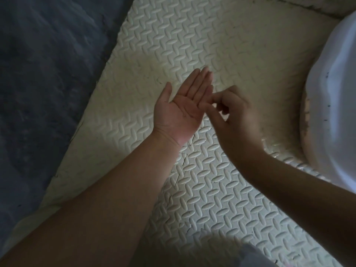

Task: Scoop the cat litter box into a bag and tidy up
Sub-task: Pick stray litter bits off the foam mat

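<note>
My left hand (183,105) is held palm up with straight fingers over a cream foam mat (221,199); nothing lies visibly in the palm. My right hand (233,116) hovers beside it with curled fingers, its thumb and forefinger pinched together at the edge of the left palm. Whether anything is between the pinched fingertips is too small to tell. At the right edge stands a white rounded plastic body (335,116), likely the litter box, with dark specks on it. No scoop or bag is in view.
A dark blue-grey floor or rug (42,89) lies left of the mat. Dirt rings the white body's base (304,120). A pale cloth edge (256,255) shows at the bottom.
</note>
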Tool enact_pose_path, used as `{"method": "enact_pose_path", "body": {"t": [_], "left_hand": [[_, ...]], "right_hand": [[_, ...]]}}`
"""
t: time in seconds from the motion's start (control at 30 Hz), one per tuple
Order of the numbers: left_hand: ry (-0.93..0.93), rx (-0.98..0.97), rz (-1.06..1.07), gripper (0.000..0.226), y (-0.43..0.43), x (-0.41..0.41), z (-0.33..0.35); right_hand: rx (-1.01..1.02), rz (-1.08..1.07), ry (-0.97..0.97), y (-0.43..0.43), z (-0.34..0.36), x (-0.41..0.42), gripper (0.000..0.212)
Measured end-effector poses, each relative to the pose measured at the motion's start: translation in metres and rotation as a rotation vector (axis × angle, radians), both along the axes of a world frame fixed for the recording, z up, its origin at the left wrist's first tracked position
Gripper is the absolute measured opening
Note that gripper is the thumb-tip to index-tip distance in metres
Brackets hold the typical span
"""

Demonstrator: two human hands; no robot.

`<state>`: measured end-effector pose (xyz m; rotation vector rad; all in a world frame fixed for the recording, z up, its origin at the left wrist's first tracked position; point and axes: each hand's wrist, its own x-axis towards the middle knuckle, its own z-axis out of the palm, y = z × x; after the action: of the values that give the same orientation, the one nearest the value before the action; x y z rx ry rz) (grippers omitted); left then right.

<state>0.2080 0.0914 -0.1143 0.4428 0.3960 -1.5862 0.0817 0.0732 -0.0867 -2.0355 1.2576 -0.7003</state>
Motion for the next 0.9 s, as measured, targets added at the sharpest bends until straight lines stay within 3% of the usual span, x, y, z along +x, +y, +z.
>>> {"method": "enact_pose_path", "body": {"t": [0.17, 0.37, 0.47, 0.63, 0.77, 0.9], "left_hand": [[0.001, -0.03, 0.021, 0.065, -0.013, -0.005, 0.023], [0.05, -0.119, 0.083, 0.067, -0.023, 0.02, 0.057], [0.049, -0.186, 0.115, 0.068, -0.031, 0.048, 0.081], [-0.181, -0.233, 0.084, 0.07, -0.049, 0.119, 0.139], [-0.149, -0.317, 0.097, 0.07, -0.06, 0.175, 0.181], [-0.081, -0.394, 0.212, 0.073, -0.069, 0.216, 0.221]], "right_hand": [[-0.057, 0.038, -0.086, 0.011, 0.009, 0.008, 0.012], [-0.455, 0.225, -0.076, 0.0, 0.032, 0.016, 0.018], [-0.579, 0.371, -0.028, -0.011, 0.051, 0.034, 0.026], [-0.711, 0.586, 0.094, -0.047, 0.095, 0.083, 0.038], [-0.844, 0.669, 0.233, -0.074, 0.148, 0.134, 0.04], [-0.846, 0.642, 0.258, -0.079, 0.2, 0.182, 0.039]]}}
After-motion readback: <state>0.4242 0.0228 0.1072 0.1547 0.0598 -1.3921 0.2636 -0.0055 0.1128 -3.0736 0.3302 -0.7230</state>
